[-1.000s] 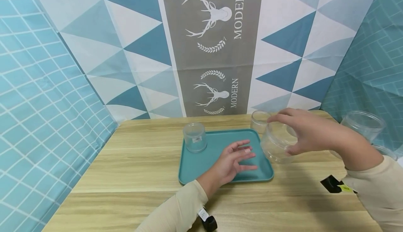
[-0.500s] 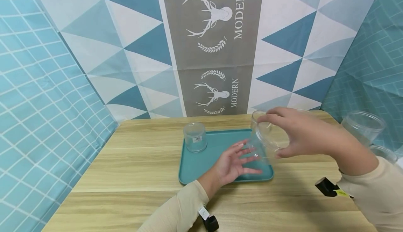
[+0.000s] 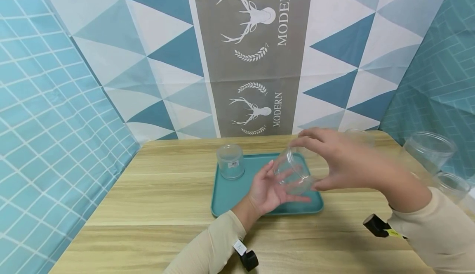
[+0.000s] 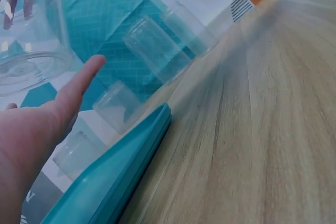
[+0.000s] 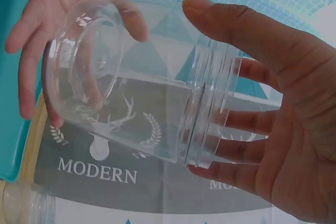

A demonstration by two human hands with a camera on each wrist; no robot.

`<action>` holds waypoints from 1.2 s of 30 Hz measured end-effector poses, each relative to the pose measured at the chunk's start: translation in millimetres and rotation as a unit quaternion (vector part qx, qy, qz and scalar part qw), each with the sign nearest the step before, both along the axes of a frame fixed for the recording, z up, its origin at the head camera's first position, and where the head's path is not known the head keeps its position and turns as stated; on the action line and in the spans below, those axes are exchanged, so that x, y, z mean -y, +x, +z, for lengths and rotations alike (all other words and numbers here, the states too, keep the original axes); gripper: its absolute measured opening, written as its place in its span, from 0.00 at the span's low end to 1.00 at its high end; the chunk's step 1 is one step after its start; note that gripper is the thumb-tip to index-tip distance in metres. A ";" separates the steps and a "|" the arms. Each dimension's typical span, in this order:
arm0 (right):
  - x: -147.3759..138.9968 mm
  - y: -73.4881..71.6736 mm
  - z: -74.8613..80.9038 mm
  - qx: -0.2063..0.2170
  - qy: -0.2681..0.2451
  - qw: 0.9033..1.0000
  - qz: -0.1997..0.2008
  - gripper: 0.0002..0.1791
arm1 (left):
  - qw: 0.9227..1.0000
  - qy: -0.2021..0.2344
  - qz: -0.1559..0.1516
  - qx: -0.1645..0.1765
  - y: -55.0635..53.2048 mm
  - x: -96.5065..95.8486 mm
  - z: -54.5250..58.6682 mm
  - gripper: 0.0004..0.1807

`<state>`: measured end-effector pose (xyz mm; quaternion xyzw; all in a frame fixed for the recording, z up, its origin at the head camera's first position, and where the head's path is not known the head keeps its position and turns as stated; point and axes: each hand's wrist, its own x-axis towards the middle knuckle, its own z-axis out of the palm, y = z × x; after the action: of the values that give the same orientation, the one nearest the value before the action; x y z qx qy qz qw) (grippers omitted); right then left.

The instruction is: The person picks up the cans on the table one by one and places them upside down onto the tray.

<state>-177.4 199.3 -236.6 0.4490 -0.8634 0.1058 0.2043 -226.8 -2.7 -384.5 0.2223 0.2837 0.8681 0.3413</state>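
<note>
A clear jar (image 3: 293,171) is tilted on its side in the air over the right part of a teal tray (image 3: 226,201). My right hand (image 3: 345,160) grips it around the threaded mouth, thumb on one side and fingers on the other, as the right wrist view shows. The jar's base (image 5: 97,64) points toward my left hand (image 3: 269,191). That hand is spread with straight fingers, palm up, close by the base; whether they touch I cannot tell. On the tray's back left corner stands another clear jar (image 3: 230,164) with a small label.
More clear jars stand on the wooden table (image 3: 156,199) to the right, among them one jar (image 3: 430,150) at the far right and another jar (image 3: 450,185) nearer. My right forearm hides part of that side. Patterned cloth (image 3: 256,59) hangs behind the table.
My right hand has carried the jar leftward from the tray's right edge to my left hand, its base turning toward the palm. The left hand has opened wider and turned palm up.
</note>
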 end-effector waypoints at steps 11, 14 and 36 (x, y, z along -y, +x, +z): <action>6.5 -1.4 -7.6 -0.008 -0.003 1.000 0.018 0.53 | 1.000 0.008 0.018 -0.002 0.4 3.8 2.1 0.28; 6.7 -0.4 -7.7 -0.009 -0.001 1.000 0.017 0.53 | 1.000 0.000 0.023 0.004 0.2 5.1 2.3 0.27; -18.7 -8.7 -18.9 0.073 -0.129 0.989 -0.021 0.32 | 0.996 -0.043 0.080 0.015 -0.7 25.7 1.7 0.26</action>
<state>-186.1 218.0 -255.5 0.3920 -0.8640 0.2447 0.1998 -227.5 -28.4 -382.8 0.1712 0.3324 0.8828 0.2845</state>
